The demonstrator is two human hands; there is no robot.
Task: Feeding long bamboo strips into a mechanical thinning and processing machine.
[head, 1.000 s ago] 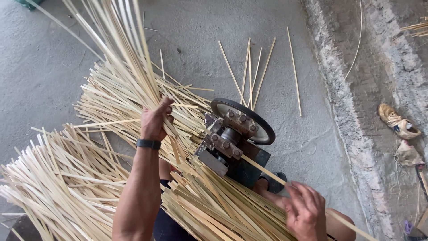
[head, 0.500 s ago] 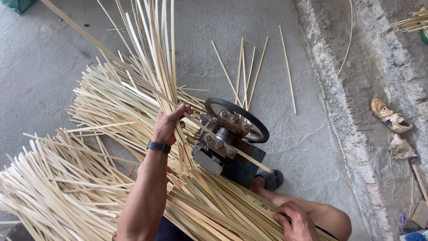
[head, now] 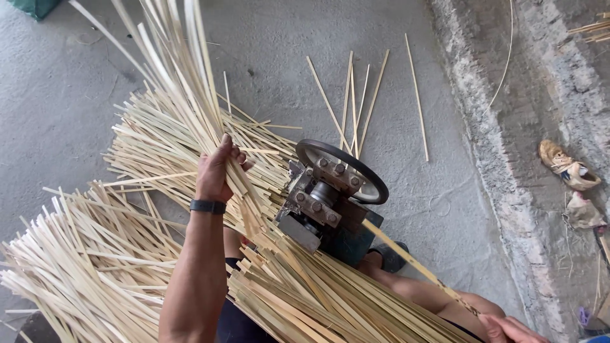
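Between the heaps of cut slats, the long bunch of bamboo strips (head: pixel 175 76) stands up from the left hand (head: pixel 216 171), which is clenched around its lower part; the tops fan out past the upper edge of the view. Just beside this hand sits the small machine (head: pixel 321 203) with its black wheel (head: pixel 343 170). One single strip (head: pixel 413 263) runs out of the machine toward the right hand (head: pixel 508 328), which is low in the corner; its fingers seem closed on the strip, but I cannot tell for sure. To do this well, I judge the left hand should hold the bunch firm and keep it apart from the wheel, and the right hand should keep the strip straight in line with the machine. Some loose strips (head: pixel 356 101) lie on the concrete floor (head: pixel 57 95) behind.
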